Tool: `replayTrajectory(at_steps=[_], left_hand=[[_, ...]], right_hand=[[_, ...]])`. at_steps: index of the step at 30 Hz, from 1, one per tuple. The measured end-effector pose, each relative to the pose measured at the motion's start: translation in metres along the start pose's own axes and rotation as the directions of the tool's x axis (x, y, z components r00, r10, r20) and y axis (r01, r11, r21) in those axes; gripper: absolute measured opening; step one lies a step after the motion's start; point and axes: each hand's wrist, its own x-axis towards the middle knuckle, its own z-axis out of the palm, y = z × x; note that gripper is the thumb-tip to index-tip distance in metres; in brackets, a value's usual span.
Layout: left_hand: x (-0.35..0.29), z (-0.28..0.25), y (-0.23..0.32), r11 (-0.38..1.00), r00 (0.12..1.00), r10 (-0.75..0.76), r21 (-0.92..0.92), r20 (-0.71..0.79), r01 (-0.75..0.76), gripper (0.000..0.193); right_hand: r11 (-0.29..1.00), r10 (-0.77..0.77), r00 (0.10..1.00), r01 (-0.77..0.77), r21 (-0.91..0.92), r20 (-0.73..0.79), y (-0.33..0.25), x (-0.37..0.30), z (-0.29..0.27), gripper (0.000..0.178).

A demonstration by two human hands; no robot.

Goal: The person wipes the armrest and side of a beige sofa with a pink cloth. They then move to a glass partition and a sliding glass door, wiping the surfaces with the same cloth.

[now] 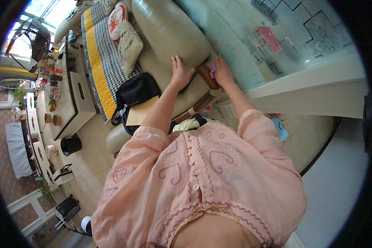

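Note:
My left hand (181, 75) rests on the front of the greenish-beige leather sofa armrest (169, 33), fingers stretched and apart, with nothing in it. Close by on the right, my right hand (223, 74) presses a small crumpled pink-purple cloth (213, 70) to the side of the armrest. Part of the cloth is hidden under the fingers. Between the two hands runs a brown wooden trim piece (207, 76) at the front of the armrest.
A black bag (138, 89) lies on the sofa beside my left forearm. Behind it are a striped throw (103, 53) and cushions (130, 45). A long table (76, 97) with small items stands left, near a black bin (71, 145). Frosted glass (235, 25) borders the right side.

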Motion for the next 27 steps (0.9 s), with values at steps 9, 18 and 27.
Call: replayTrajectory(at_steps=[9,18,27], left_hand=[[-0.051,-0.002,0.002,0.967,0.961,-0.035,-0.234,0.274,0.102,0.064],[-0.087,0.001,0.06,0.516,0.95,-0.001,-0.814,0.311,0.267,0.029],[-0.101,-0.006,0.054,0.496,0.931,-0.275,-0.794,0.241,0.352,0.019]], right_hand=[[0.908,-0.295,0.93,0.201,0.367,0.221,-0.004,-0.052,-0.024,0.045],[-0.162,-0.092,0.916,-0.401,0.902,0.391,-0.075,-0.069,-0.073,0.037],[-0.097,0.102,0.888,-0.44,0.893,0.448,-0.064,-0.087,-0.085,0.038]])
